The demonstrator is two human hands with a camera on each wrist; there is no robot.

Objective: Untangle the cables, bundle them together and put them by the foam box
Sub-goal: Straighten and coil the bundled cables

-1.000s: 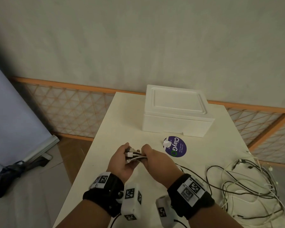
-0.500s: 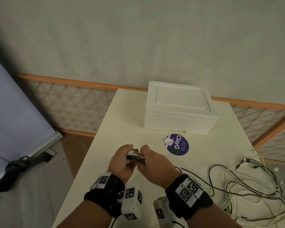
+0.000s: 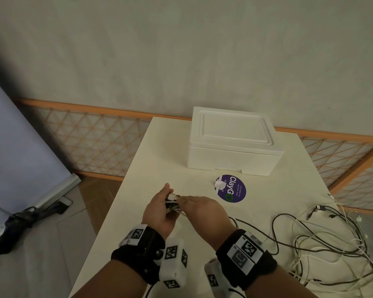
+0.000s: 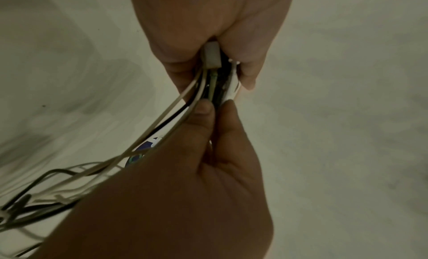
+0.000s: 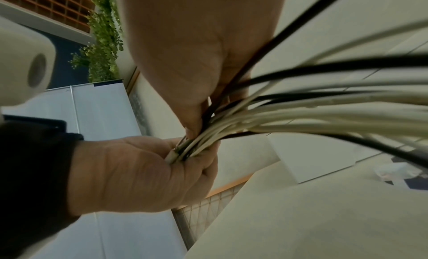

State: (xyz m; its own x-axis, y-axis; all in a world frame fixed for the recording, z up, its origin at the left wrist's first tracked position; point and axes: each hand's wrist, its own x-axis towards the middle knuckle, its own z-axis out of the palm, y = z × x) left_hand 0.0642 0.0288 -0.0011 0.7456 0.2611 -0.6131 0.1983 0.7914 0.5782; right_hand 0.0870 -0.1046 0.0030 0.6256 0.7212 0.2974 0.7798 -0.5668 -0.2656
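From the head view I note my left hand (image 3: pixel 159 208) and right hand (image 3: pixel 200 209) meeting above the table (image 3: pixel 138 168), each closed on the gathered plug ends of the cables (image 3: pixel 323 239); the loose lengths lie tangled at the table's right, well apart from the foam box (image 3: pixel 233 145) at the far edge, with a purple sticker (image 3: pixel 232 189) between. Left wrist view: my left fingers pinch a white connector (image 4: pixel 211 55) and neighbouring plugs; right thumb and fingers clamp the strands just below. Right wrist view: white and black strands fan out from both grips.
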